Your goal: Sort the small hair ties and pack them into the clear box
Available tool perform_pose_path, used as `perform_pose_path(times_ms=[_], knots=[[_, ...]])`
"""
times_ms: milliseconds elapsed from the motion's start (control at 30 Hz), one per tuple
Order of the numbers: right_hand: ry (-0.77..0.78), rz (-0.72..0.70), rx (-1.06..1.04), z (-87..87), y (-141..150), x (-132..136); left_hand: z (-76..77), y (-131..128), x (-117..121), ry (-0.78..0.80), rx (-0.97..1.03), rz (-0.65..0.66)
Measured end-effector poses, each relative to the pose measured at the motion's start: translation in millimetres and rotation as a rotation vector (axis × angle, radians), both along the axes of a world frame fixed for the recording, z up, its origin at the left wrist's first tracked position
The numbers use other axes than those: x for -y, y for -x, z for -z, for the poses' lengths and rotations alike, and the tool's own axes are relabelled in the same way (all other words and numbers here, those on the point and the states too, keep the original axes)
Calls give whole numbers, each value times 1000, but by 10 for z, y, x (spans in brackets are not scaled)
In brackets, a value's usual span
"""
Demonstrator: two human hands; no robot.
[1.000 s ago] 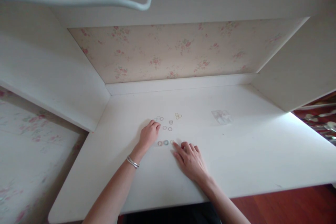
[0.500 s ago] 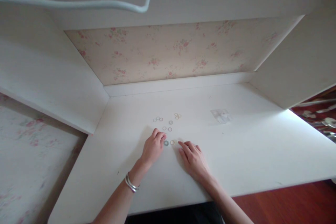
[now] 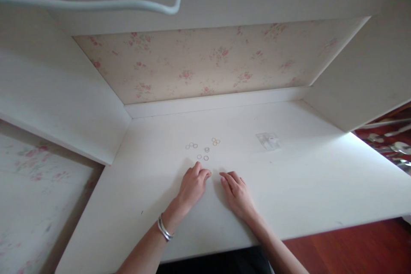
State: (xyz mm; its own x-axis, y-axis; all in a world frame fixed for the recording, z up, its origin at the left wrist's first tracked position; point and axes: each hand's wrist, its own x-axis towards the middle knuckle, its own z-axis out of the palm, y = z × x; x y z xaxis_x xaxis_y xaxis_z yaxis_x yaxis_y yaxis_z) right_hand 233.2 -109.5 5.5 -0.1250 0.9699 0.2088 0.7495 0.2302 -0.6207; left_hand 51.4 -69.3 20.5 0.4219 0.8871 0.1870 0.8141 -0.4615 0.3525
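Observation:
My left hand (image 3: 194,183) is closed in a pinch over the white tabletop (image 3: 289,188). A small bit of a gold-coloured ring (image 3: 210,173) shows at its fingertips; most of it is covered. The greenish ring seen earlier is hidden by this hand. To the right, my right hand (image 3: 238,195) rests on the table, index finger stretched out and thumb slightly apart, with nothing in it. Just beyond my left hand lie two thin rings, a silver-looking one (image 3: 199,156) and a darker one (image 3: 206,158). Behind them is an overlapping pair of rings (image 3: 206,149).
Farther back are a cluster of silver-looking rings (image 3: 192,145) and a cluster of gold-coloured rings (image 3: 215,141). A clear plastic bag (image 3: 269,141) lies to the right. White side panels and a flowered wall (image 3: 192,64) enclose the table; a white cable (image 3: 128,5) hangs above.
My left hand has moved right, past the greenish ring and onto the gold-coloured ring, covering both. My right hand has hardly moved. The view has shifted slightly.

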Motion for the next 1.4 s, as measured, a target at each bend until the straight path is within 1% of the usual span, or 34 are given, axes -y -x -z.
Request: perform_pose_path(times_ms=[167,267,333,433,533,633,700,867,933,1033,1133,1233,1333,1400], knots=[[-9,3,-18,0,-4,-15,-47,-36,20,-1,-3,26],[-9,16,-40,11,-11,-20,-66,8,8,-10,68,19],[6,26,-61,27,-18,-18,-58,93,-20,-21,177,-38],[62,41,-93,51,-24,-19,-9,289,-69,-26,359,-191],[126,45,-121,46,-19,-71,61,484,-85,62,446,-268],[139,40,-91,4,-5,-238,114,592,-59,160,497,-272],[121,43,-13,-32,6,-418,128,615,-40,189,520,-262],[107,85,262,-75,43,-922,116,611,-26,180,542,-261],[96,84,302,-60,63,-1066,115,614,-21,176,543,-257],[36,64,287,-9,89,-1180,122,626,-6,169,551,-261],[6,56,259,49,90,-1191,127,641,3,165,564,-267],[1,68,255,99,62,-1132,115,652,-1,175,571,-261],[-8,77,257,137,33,-1005,96,654,-6,181,570,-254],[-24,62,222,148,35,-871,90,653,-7,181,569,-251]])
